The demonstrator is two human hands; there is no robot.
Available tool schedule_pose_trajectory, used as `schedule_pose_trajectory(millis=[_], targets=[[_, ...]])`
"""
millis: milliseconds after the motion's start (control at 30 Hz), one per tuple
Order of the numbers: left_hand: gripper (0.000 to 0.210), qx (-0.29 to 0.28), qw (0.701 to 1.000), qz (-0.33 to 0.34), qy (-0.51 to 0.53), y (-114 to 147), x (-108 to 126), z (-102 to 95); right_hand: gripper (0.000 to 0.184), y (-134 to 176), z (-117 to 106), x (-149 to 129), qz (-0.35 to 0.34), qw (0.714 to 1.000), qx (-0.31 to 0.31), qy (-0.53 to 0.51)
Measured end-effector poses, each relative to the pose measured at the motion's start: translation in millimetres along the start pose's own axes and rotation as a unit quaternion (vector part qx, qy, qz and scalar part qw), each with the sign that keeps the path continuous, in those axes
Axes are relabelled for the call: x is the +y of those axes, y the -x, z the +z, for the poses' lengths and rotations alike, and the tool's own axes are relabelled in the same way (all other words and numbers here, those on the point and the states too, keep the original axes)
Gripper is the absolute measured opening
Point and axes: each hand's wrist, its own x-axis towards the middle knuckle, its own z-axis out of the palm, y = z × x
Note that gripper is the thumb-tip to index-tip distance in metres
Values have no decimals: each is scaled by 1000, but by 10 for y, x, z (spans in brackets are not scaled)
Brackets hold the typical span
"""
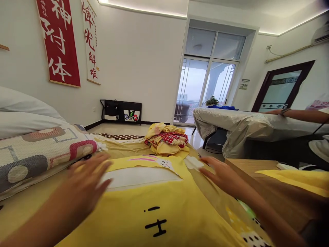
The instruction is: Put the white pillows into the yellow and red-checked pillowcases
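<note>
In front of me lies a yellow pillowcase (123,212) printed with "Hi" and a rabbit face. A white pillow (138,176) shows through the gap across it. My left hand (87,181), blurred by motion, is above its left side with the fingers apart, holding nothing. Off the right side, my right hand (218,171) reaches forward with fingers stretched out and nothing in them. Whether either hand touches the cloth I cannot tell. Just beyond is a heap of yellow and red checked cloth (167,139).
A patterned pillow (51,152) lies at the left below white bedding (25,109). On the right stand a wooden table (246,164) with yellow cloth (298,176) and a plastic-covered table (231,118), where another person's arm (303,114) rests. A black rack (122,111) stands by the wall.
</note>
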Motion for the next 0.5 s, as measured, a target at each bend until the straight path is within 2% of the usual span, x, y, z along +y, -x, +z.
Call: schedule_pose_trajectory(millis=[67,100,133,200,233,267,333,400,467,500], targets=[[51,-24,999,24,28,-411,327,192,47,-364,213,-440,-47,998,34,2],[54,-45,997,30,49,-549,506,317,47,-448,412,-583,-45,998,38,10],[57,-68,994,50,75,-620,675,460,49,-466,648,-672,-43,999,14,11],[56,-127,975,143,116,-550,938,771,51,-353,1135,-721,-78,989,-121,-14],[54,-143,967,176,118,-433,1018,921,53,-254,1338,-709,-82,985,-149,-24],[53,-142,964,196,111,-290,1064,1056,54,-154,1486,-689,-85,984,-151,-30],[51,-112,964,226,87,-13,1086,1258,55,-18,1596,-662,-96,987,-128,-20],[48,-68,967,239,63,143,1075,1358,51,-37,1508,-662,-110,986,-127,24],[44,-57,969,234,44,124,1088,1359,41,-198,1366,-668,-102,980,-151,78],[41,-73,970,229,39,50,1110,1327,34,-301,1318,-662,-87,978,-160,103]])
